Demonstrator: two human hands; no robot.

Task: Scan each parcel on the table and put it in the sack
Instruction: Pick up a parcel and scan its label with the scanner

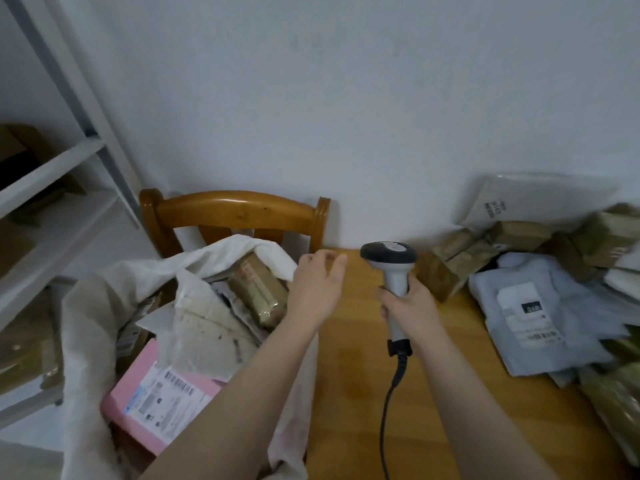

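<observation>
Closest to the camera, the scanner's dark cable [389, 403] is trailing down over the wooden table [363, 393], and off to the left a pink parcel [138, 393] with a white barcode label is lying low in the white sack [86, 323], which is gaping open right beside the table edge. A bit further in, the right hand [408, 306] is wrapping its fingers round the grey handle of the scanner [389, 256], holding it upright with the dark head pointing away, above the tabletop. The left hand [317, 282] is hovering over the sack's rim by the table corner, fingers loose and slightly spread, holding nothing; can't really tell if it's brushing the fabric or not. Inside the sack, a pale padded parcel [204, 323] and a brown taped parcel [258, 289] are sitting on top of the pile. Over on the right side of the table, a grey mailer bag [540, 344] with a label is lying flat, with a jumble of brown boxes [453, 265] stacking up behind it and a white mailer [526, 199] leaning on the wall. Behind the sack a wooden chair [235, 209] is poking up, and white shelving [52, 174] is running along the far left.
</observation>
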